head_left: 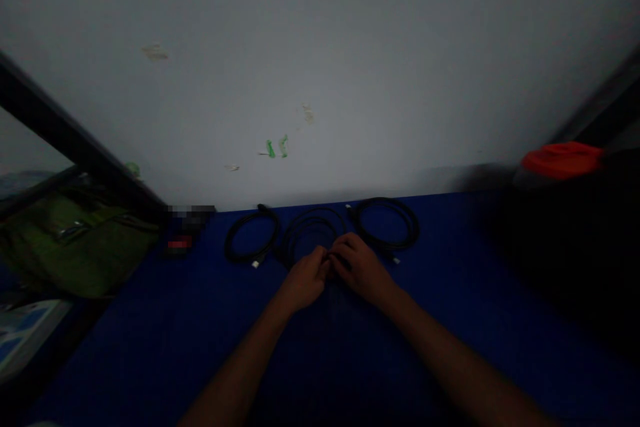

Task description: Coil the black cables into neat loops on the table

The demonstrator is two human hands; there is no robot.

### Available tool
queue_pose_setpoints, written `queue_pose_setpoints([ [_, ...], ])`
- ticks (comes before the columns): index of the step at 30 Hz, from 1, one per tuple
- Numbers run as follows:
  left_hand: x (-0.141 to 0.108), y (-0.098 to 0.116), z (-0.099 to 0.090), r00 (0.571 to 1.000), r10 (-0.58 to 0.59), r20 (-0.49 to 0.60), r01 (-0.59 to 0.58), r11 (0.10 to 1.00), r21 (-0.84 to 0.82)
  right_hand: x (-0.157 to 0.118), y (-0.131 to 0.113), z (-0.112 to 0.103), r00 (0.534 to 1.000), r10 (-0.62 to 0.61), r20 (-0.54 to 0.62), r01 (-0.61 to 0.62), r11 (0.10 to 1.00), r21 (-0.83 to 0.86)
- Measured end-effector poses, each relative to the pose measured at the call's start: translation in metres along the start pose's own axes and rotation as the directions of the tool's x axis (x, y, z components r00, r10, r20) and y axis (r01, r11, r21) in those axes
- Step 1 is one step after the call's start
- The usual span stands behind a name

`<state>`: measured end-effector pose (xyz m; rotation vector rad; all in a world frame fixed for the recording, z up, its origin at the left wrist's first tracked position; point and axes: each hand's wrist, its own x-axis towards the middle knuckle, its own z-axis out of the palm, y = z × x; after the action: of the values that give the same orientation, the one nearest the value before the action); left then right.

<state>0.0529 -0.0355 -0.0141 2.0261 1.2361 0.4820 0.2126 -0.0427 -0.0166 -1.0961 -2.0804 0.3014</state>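
Note:
Between two other coils, a black cable (313, 219) lies in loose loops on the blue surface (320, 360). My left hand (306, 279) is closed at the near side of these loops, fingers pinched together on the cable. Touching it from the right, my right hand (361, 268) has its fingers bent down on the same cable. The fingertips meet, and the bit of cable between them is mostly hidden. To the left lies a coiled black cable (229, 240) with a pale plug. Another coiled black cable (413, 223) sits to the right, its plug ends showing.
A pale wall (380, 80) rises behind the surface. Dark frame posts (65, 127) stand at the left, with a green bag (95, 240) beyond. Small dark items (193, 223) lie at the back left corner. A large black shape and an orange-red object (563, 160) occupy the right.

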Motion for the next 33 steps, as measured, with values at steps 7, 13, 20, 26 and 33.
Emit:
queue_pose_setpoints([
  [7, 0.001, 0.0, -0.002, 1.0, -0.004, 0.004, 0.004, 1.0, -0.024, 0.001, -0.005, -0.001, 0.999, 0.026, 0.042, -0.021, 0.992, -0.122],
  [13, 0.002, 0.003, -0.004, 1.0, -0.025, -0.012, 0.025, 1.0, -0.002, 0.004, -0.008, -0.003, 0.991, 0.072, 0.115, -0.045, 0.974, -0.224],
  [20, 0.003, 0.005, -0.008, 1.0, -0.005, 0.024, 0.006, 0.999, -0.035, 0.005, -0.002, -0.001, 0.997, 0.033, 0.077, -0.025, 0.995, -0.093],
  [26, 0.004, 0.002, -0.011, 0.999, -0.012, 0.047, 0.017, 0.995, -0.103, 0.005, 0.001, -0.004, 0.997, -0.055, 0.053, 0.053, 0.998, 0.027],
  [33, 0.005, -0.005, -0.015, 0.981, -0.005, 0.193, 0.084, 0.91, -0.405, 0.007, -0.004, -0.015, 0.98, -0.119, 0.16, 0.104, 0.989, 0.103],
])
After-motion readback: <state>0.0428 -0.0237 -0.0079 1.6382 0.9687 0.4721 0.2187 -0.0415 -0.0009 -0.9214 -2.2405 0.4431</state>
